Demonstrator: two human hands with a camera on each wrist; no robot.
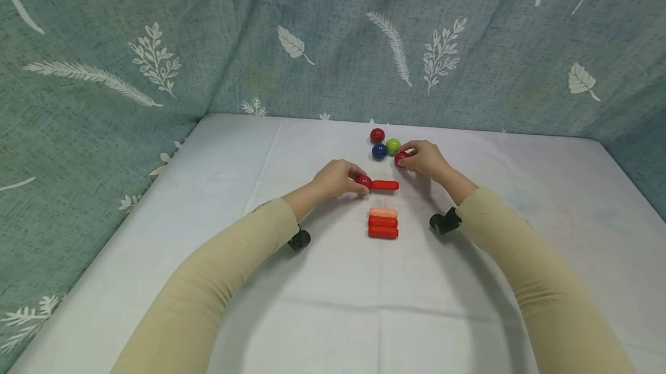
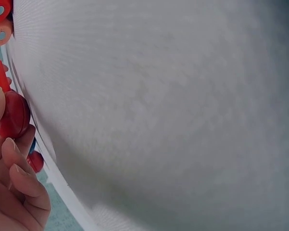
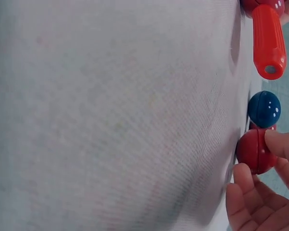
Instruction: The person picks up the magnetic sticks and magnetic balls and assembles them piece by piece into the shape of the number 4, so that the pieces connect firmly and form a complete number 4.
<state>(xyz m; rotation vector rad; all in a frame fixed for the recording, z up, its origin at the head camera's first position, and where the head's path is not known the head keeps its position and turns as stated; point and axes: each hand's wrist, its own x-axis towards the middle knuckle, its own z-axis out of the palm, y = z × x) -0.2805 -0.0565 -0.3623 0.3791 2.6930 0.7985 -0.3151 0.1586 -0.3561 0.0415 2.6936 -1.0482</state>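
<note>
In the head view my left hand [image 1: 335,179] pinches a red ball [image 1: 363,181] between thumb and fingers. A red ridged stick [image 1: 385,185] joins that ball and points right. In the right wrist view a round metal spot shows in the stick's free end. Farther back, my right hand [image 1: 428,159] grips a second red ball [image 3: 256,151], its thumb on one side and fingers on the other. Close beside that ball are a blue ball [image 1: 379,151] and a green ball [image 1: 393,146]. Behind the blue one lies another red ball [image 1: 377,135].
Nearer me, a peach stick [image 1: 383,212] and two red sticks [image 1: 383,233] lie side by side on the white tablecloth [image 1: 333,328]. A leaf-patterned curtain [image 1: 333,33] hangs past the table's far edge. Dark wrist devices [image 1: 445,221] sit under both forearms.
</note>
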